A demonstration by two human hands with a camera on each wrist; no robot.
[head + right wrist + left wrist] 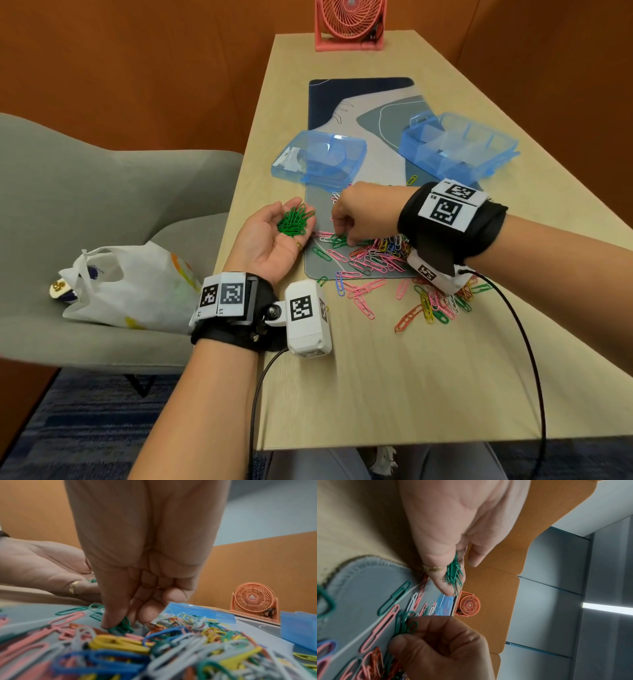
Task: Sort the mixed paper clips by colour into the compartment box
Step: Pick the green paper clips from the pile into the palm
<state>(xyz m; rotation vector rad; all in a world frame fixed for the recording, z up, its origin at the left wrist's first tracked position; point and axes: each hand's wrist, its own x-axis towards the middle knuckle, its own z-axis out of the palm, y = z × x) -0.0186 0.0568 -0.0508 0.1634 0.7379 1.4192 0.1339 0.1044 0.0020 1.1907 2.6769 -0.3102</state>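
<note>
The left hand [274,236], palm up at frame centre, cups a heap of green clips [295,221]; the right hand [363,212] pinches green clips from the mixed pile [380,255]. Only the right wrist view shows that pinch [122,625]. The compartment box [459,149] sits upper right.

Head cam looks down and forward over the table [376,377] from above, taking in both wrists. Left wrist cam sits right up against the palm, rolled sideways, facing the far fan [469,605]. Right wrist cam is low, skimming the clips [154,649]. All three catch that fan.
</note>
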